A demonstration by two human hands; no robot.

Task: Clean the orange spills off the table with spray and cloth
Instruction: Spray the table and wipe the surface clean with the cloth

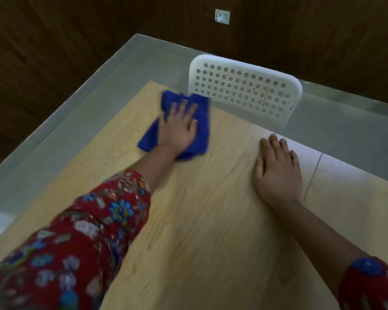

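A blue cloth (202,121) lies crumpled near the far left corner of the light wooden table (211,220). My left hand (179,126) presses flat on top of the cloth with fingers spread. My right hand (278,171) rests palm down on the table near its far right edge, fingers apart, holding nothing. No spray bottle is in view. I see no clear orange spill on the tabletop; the wood around the cloth looks plain.
A white perforated chair back (244,90) stands just beyond the table's far edge, with faint orange-red streaks on it. Grey floor (87,104) surrounds the table. Dark wooden wall panels with a socket (222,16) lie behind.
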